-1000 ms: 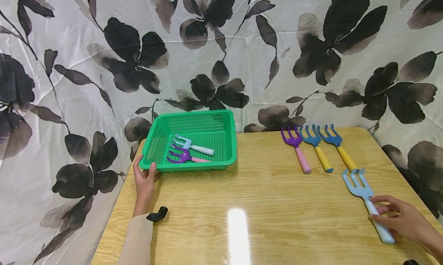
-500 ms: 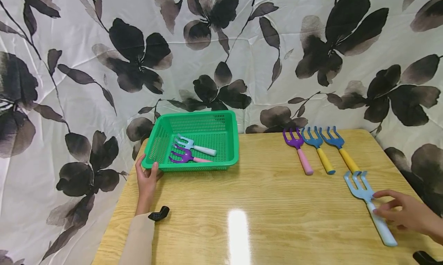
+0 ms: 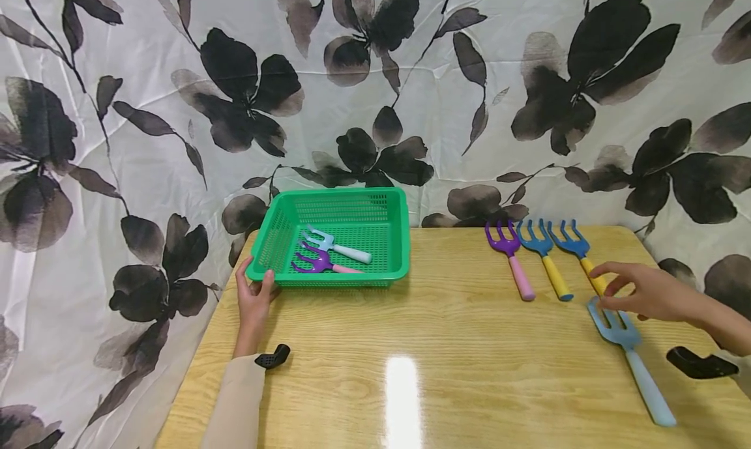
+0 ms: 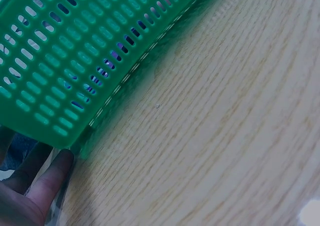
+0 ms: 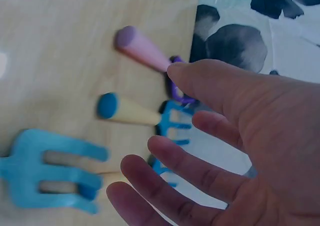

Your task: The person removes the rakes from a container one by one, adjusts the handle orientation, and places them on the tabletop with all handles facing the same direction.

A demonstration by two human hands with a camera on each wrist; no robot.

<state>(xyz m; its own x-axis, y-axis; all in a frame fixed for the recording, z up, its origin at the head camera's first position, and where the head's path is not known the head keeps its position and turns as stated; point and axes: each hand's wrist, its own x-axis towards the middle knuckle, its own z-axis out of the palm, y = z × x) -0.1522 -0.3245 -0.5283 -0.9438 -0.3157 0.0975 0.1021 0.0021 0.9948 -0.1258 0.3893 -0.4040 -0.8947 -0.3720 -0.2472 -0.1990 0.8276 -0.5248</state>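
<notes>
Here, the right hand [image 3: 660, 294], fingers loose and holding nothing, hovers by the pale fork [image 3: 624, 337], well right of the basket [image 3: 340, 208]. Nearer the basket lie two blue forks [image 3: 536, 244], then a purple fork [image 3: 504, 246]. The left hand [image 3: 253, 307] grips the basket's near left corner; inside lie two other forks [image 3: 322, 262].

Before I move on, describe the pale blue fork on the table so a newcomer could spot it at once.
On the wooden table, look right of the green basket to the row of three forks. The pale blue fork lies nearer the camera, close by the right hand. Unlike that row's pink and yellow handles, its handle is pale; its lookalike sits inside the basket.
</notes>
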